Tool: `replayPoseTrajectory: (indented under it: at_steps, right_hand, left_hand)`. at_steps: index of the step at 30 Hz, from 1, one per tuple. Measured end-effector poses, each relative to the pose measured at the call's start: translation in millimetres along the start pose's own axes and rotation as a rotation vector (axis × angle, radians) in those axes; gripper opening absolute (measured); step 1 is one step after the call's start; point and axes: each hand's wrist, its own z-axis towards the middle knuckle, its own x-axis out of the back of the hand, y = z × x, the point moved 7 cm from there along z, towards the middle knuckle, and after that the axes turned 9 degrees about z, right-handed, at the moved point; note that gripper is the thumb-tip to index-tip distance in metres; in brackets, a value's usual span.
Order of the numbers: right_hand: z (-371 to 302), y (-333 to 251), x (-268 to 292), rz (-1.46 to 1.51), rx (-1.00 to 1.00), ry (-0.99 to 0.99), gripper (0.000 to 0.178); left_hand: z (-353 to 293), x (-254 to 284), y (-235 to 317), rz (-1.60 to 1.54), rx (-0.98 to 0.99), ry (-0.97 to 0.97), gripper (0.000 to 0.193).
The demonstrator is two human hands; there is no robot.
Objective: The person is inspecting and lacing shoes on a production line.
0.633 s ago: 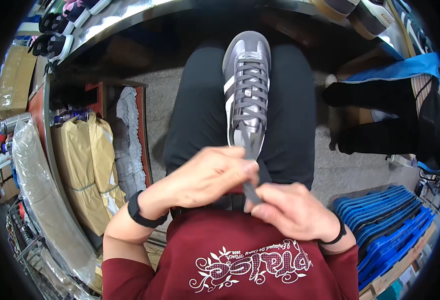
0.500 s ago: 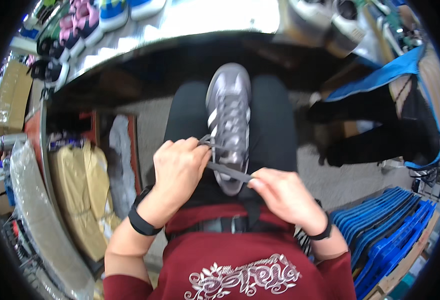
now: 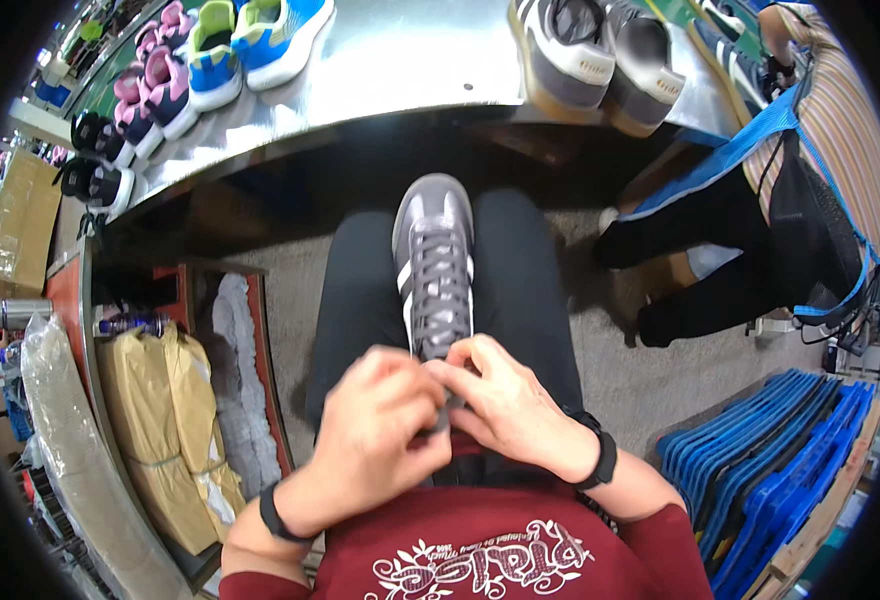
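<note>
A grey sneaker (image 3: 433, 212) with white side stripes rests between my thighs, toe pointing away from me. Grey shoelaces (image 3: 440, 285) criss-cross up its front. Close together over its ankle end are my left hand (image 3: 380, 425) and my right hand (image 3: 508, 410). The left one is somewhat blurred, its fingers curled inward. Thumb and fingers of the right pinch beside it. A little grey lace shows between them; the loose ends and the shoe's opening are mostly hidden behind my hands.
A metal bench (image 3: 410, 60) ahead bears blue-and-green shoes (image 3: 215, 75), pink-and-black shoes (image 3: 165, 85) and grey-white sneakers (image 3: 570, 60). Brown-wrapped bundles (image 3: 155, 430) stand at left, blue plastic racks (image 3: 760, 460) at right. Beyond, at right, is a co-worker in a blue-edged apron (image 3: 810, 225).
My hands have come together over the shoe's ankle end; before, they were apart, stretching a lace between them. The shoe now sits lower in view, and my view has shifted.
</note>
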Motion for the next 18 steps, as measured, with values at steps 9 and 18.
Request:
replayPoseTrajectory:
  at_steps: [9,18]
  right_hand:
    - [-33,14,-36,-0.219,0.358,0.026,0.034]
    - [-25,28,-54,-0.287,0.074,-0.025,0.018]
  left_hand:
    - [1,-68,-61,0.204,0.044,0.216,0.038]
    - [14,-55,-23,0.412,-0.48,0.017,0.023]
